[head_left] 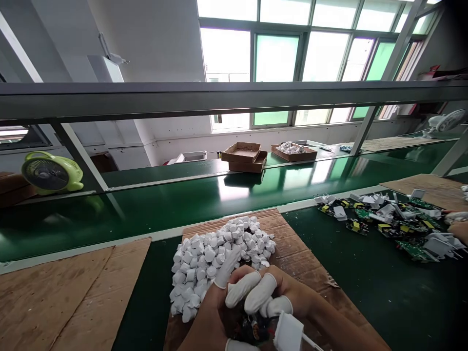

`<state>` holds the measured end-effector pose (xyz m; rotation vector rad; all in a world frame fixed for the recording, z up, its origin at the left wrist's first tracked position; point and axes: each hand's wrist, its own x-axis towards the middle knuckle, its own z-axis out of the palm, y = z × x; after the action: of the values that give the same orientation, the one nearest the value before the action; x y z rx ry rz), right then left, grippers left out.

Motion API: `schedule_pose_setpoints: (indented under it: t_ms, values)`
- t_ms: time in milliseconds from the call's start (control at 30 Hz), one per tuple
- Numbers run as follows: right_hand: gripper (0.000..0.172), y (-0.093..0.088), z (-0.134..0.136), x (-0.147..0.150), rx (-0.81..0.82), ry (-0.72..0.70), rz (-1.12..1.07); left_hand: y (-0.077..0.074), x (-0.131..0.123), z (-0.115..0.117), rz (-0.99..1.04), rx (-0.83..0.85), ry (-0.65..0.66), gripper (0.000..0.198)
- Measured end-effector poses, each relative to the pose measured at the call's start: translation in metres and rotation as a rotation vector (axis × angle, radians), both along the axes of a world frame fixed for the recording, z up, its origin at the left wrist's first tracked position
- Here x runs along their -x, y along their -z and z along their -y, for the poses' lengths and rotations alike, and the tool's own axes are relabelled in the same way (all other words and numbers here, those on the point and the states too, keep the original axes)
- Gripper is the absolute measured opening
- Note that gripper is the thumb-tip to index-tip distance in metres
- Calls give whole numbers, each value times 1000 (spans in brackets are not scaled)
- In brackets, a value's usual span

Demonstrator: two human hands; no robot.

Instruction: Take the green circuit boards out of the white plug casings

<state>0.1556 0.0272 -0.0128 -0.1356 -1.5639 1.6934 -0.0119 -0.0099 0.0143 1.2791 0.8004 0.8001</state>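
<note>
My left hand [215, 307] and my right hand [272, 292] are close together at the bottom centre, both with white finger cots. Between them is a dark circuit board [254, 329] with a white plug housing [288, 331] at its right end. My left fingers wrap round its left side, one finger pointing up. My right fingers are curled over its top, and their tips are partly hidden. Just beyond my hands, a heap of small white caps [210, 256] lies on a brown cardboard sheet [292, 243].
Circuit boards with white plugs [387, 217] are piled at the right, beside another person's hand [458, 226]. A green conveyor belt [175, 204] runs behind the cardboard. Beyond stand cardboard trays [243, 153] and a green fan [51, 173]. A metal beam [219, 100] crosses above.
</note>
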Motion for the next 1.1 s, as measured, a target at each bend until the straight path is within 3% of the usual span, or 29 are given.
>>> schedule_pose_setpoints:
  t_ms: [167,300,433,567,700,967,1100]
  values:
    - [32,-5,1,3,-4,-75,-28,7,-1,-2,38,20,13,59]
    - [35,-4,2,1,16,-31,23,15,5,1,13,13,-72,79]
    - [35,-1,1,-2,29,-32,66,4,3,4,-1,-10,-12,77]
    - [28,-1,0,-2,38,-78,65,-7,2,4,-63,-86,6,66]
    - [37,-5,2,3,-5,-50,-4,-1,10,3,-181,-121,-88,40]
    - [37,-2,2,-4,-58,-56,116,-3,10,6,-240,-139,-87,37]
    - [40,-3,-1,-3,-83,-78,96,6,16,4,-287,-139,-130,34]
